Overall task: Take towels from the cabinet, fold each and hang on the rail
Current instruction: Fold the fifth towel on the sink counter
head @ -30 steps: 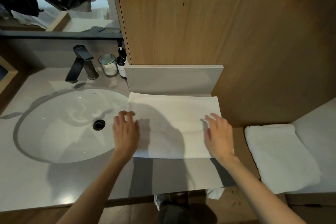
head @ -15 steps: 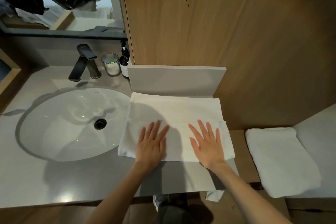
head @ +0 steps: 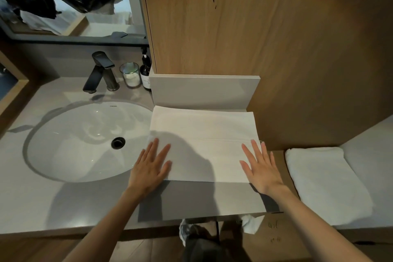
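A white towel, folded into a flat rectangle, lies on the grey counter to the right of the sink. My left hand presses flat on the towel's near left corner with straight, spread fingers. At the near right corner my right hand presses flat the same way. A second folded white towel lies apart on a lower surface at the right. No rail is in view.
A white oval sink with a dark tap lies at the left. A glass candle and a dark pump bottle stand behind it. A wooden cabinet wall rises behind the towel. A mirror is above.
Both hands slid outward from the towel's middle to its near left and right corners, flattening it. The towel's near edge now lies straighter.
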### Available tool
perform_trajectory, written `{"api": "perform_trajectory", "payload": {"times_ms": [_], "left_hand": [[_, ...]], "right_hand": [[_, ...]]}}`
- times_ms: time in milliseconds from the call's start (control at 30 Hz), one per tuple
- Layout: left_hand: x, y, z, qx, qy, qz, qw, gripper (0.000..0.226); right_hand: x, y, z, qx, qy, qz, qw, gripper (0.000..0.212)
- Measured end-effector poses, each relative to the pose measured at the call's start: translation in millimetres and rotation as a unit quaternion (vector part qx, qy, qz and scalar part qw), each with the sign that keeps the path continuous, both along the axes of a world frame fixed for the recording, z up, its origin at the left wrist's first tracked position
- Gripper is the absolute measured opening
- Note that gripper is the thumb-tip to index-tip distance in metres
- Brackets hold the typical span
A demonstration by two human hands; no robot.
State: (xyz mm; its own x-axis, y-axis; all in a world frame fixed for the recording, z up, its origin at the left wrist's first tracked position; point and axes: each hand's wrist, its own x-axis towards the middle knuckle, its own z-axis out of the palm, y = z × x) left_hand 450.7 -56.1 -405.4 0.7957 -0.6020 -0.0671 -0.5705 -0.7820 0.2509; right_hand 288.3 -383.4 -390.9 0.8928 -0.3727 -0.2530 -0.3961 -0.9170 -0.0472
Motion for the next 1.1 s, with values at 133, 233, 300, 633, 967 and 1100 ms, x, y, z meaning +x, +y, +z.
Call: {"api": "perform_trajectory", "payload": {"times_ms": [133,233,300,633,967,1100], "left_hand": [[-4.5,4.2,1.2,-0.001,-0.003,-0.002,1.000,0.075],[-8.5,13.4,3.8,0.006,0.002,-0.034,0.999,0.085],[-13.9,22.3,5.4,0.012,-0.003,-0.062,0.998,0.090],[-68.8,63.0,4.1,0.025,-0.048,-0.126,0.991,0.108],[-99.8,95.8,4.8,-0.038,-0.053,-0.139,0.988,0.099],[-89.6,104.7,9.1,-0.059,-0.053,-0.153,0.985,0.080]], "right_hand": [[-2.9,0.3,13.5,-0.006,0.026,0.076,0.997,0.054],[-15.7,-1.8,17.1,0.012,0.055,0.112,0.992,0.061],[-27.7,-0.5,16.4,0.026,0.070,0.118,0.990,0.074],[-77.2,23.0,12.9,0.023,0.072,0.128,0.989,0.117],[-123.4,55.3,16.4,0.013,0.015,0.093,0.995,0.104],[-135.0,57.7,17.1,0.061,-0.042,0.067,0.995,0.088]]}}
